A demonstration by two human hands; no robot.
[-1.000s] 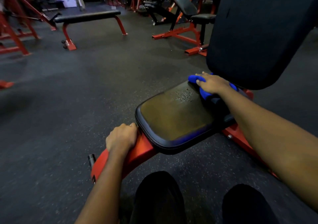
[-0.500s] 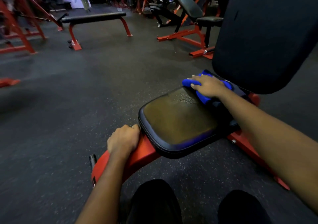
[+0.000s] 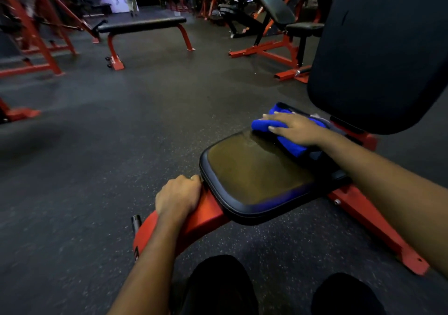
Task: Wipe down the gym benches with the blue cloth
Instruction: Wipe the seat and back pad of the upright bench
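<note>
Below the backrest [image 3: 378, 48] at two o'clock, the back edge of the seat [image 3: 254, 174] carries the blue cloth [image 3: 289, 145] — our right hand [image 3: 295, 130] presses it flat-fingered, for wiping pressure. Our left hand [image 3: 177, 197] clenches the red frame [image 3: 206, 215] at seven o'clock, likely bracing us.

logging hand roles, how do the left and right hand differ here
The left hand is curled round the red frame; the right hand lies flat, fingers straight, on the blue cloth. The left is at the front of the seat pad, the right by the backrest. Both are bare.
</note>
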